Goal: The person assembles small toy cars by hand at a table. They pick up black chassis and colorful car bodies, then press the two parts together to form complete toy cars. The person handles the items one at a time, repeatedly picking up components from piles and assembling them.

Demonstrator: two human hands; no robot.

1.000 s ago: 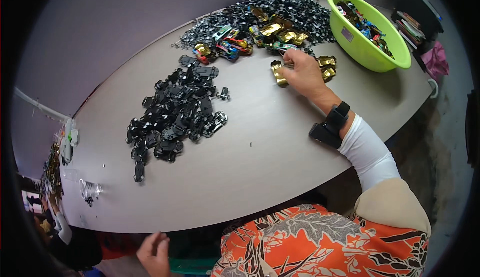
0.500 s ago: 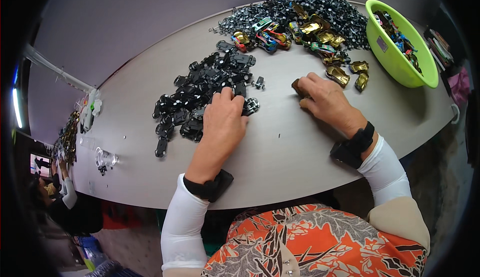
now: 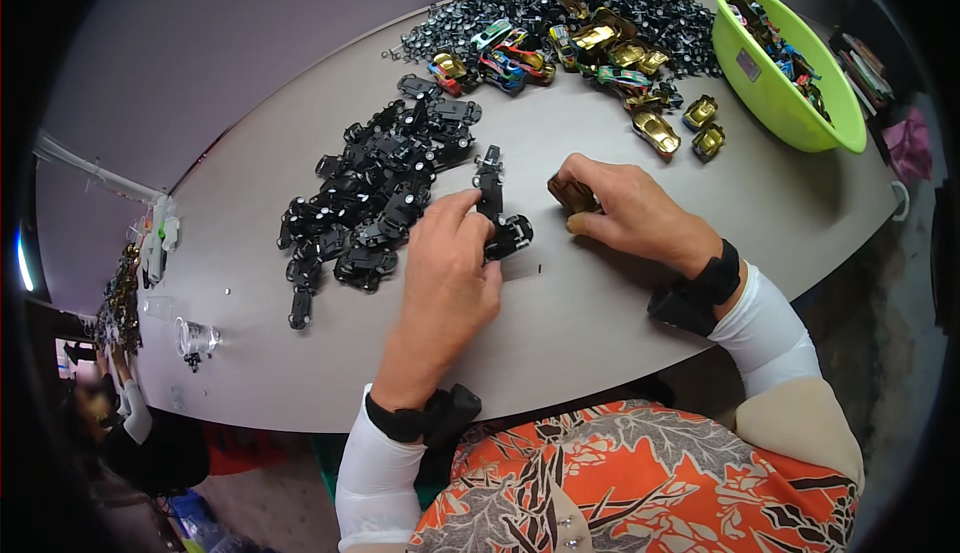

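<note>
My left hand (image 3: 448, 258) is closed at the right side of a heap of black toy car chassis (image 3: 375, 188). Its fingers pinch a black chassis with wheels (image 3: 510, 237). Another black chassis (image 3: 490, 181) stands out just beyond my fingertips; whether they touch it I cannot tell. To the right, my right hand (image 3: 635, 215) grips a brownish-gold toy car body shell (image 3: 572, 195) between thumb and fingers, its hollow underside partly showing. A gap of table lies between the two hands.
Gold and coloured toy car bodies (image 3: 655, 133) lie beyond my right hand. Behind them spreads a big pile of small wheel parts (image 3: 470, 28). A lime-green basin (image 3: 740, 63) holds more cars at right. A clear cup (image 3: 197, 337) is at left, near another person (image 3: 140, 423).
My left hand has drawn away from the heap with a chassis in its fingers. My right hand has come left, closer to it, still holding the shell. The view has shifted slightly.
</note>
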